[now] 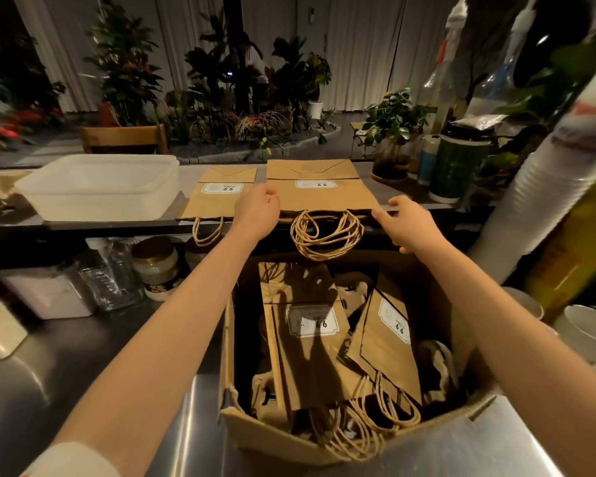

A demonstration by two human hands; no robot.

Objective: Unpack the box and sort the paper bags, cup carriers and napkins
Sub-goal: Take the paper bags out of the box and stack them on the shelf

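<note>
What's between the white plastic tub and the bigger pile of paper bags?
A smaller stack of paper bags, plus the left hand beside it, in the head view.

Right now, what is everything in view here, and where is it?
large paper bags: a stack, brown, raised shelf, centre.
small paper bag: at least one, brown, shelf, left of stack.
cardboard box: one, brown, steel counter, holding more bags.
plastic tub: one, whitish, shelf, far left.
cups: one tall stack, white, right.
jars: several, clear, under shelf, left.
left hand: holding stack's left edge.
right hand: holding stack's right corner.
</note>
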